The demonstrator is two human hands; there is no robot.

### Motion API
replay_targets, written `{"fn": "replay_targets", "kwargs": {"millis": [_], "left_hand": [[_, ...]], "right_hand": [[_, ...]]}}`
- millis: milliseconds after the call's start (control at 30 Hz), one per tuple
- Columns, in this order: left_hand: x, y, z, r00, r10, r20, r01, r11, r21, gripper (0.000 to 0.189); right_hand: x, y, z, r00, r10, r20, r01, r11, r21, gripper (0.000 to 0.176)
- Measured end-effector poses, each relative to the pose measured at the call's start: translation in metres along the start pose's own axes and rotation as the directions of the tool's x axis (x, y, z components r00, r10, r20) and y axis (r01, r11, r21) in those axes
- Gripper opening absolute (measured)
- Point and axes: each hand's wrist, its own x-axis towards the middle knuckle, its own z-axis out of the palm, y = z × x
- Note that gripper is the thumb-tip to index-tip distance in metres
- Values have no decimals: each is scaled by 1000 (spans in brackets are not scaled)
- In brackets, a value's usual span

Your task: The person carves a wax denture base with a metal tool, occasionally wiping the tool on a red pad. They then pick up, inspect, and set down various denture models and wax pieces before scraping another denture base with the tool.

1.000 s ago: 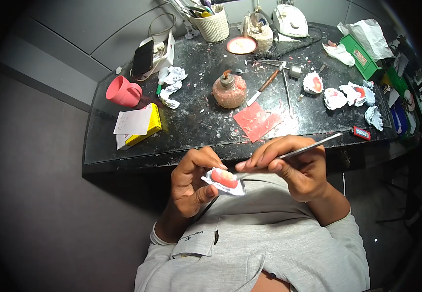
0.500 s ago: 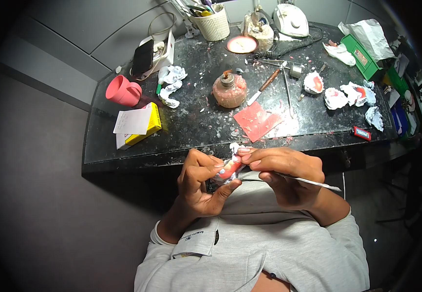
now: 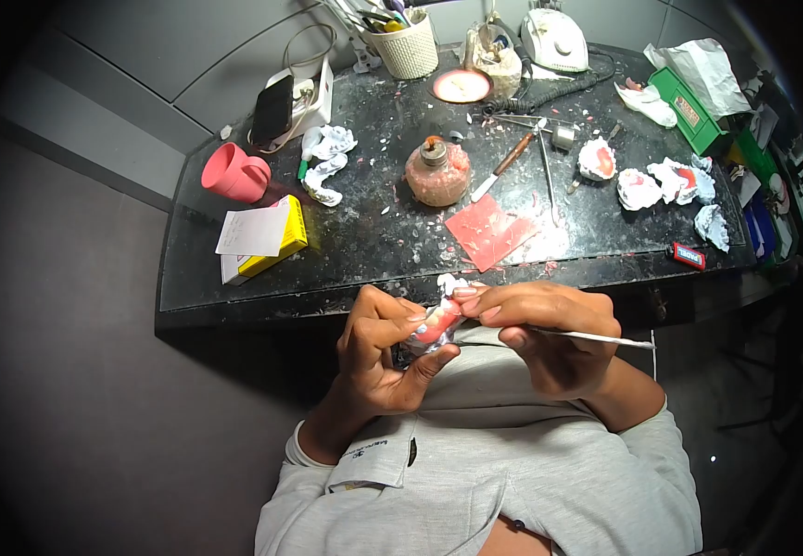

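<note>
A small dental model [image 3: 436,324] with red-pink wax and pale teeth is held in front of the desk's front edge. My left hand [image 3: 381,357] grips it from the left, thumb below and fingers above. At its right side, the fingertips of my right hand [image 3: 550,324] touch the upper part of the model. A thin metal tool [image 3: 610,340] lies in my right hand, its flat end sticking out to the right; its other end is hidden by the fingers. White plaster [image 3: 448,284] shows at the model's top.
On the dark desk [image 3: 373,250] are a burner [image 3: 437,174], a red wax sheet [image 3: 485,232], a brown-handled knife [image 3: 512,155] and a pink mug [image 3: 235,173]. A yellow box [image 3: 295,236] sits at left. Plaster models [image 3: 639,188] and a red packet [image 3: 689,256] are at right.
The right hand has tilted slightly, and the tool's outer end has risen a little to the right. The left hand has hardly moved and keeps its hold on the model.
</note>
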Motion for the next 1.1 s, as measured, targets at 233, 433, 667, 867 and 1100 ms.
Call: {"fn": "replay_targets", "kwargs": {"millis": [233,433,667,867,1100], "left_hand": [[0,-1,0,1000,11,7,-12,999,34,43],[-2,-1,1,1000,-7,-27,8,1000,17,46],[1,1,-1,980,-196,40,200,942,-269,44],[4,8,-1,924,-361,126,373,779,-503,46],[11,6,-2,897,-405,179,429,700,-571,49]], "right_hand": [[1,0,1,1000,2,-16,-3,999,-40,18],[-1,1,-1,999,27,-33,-27,1000,-3,17],[-11,9,-2,983,8,-186,66,919,388,27],[-8,10,-14,988,-105,-117,143,905,402,29],[-12,10,-12,976,78,-205,-18,960,280,20]]}}
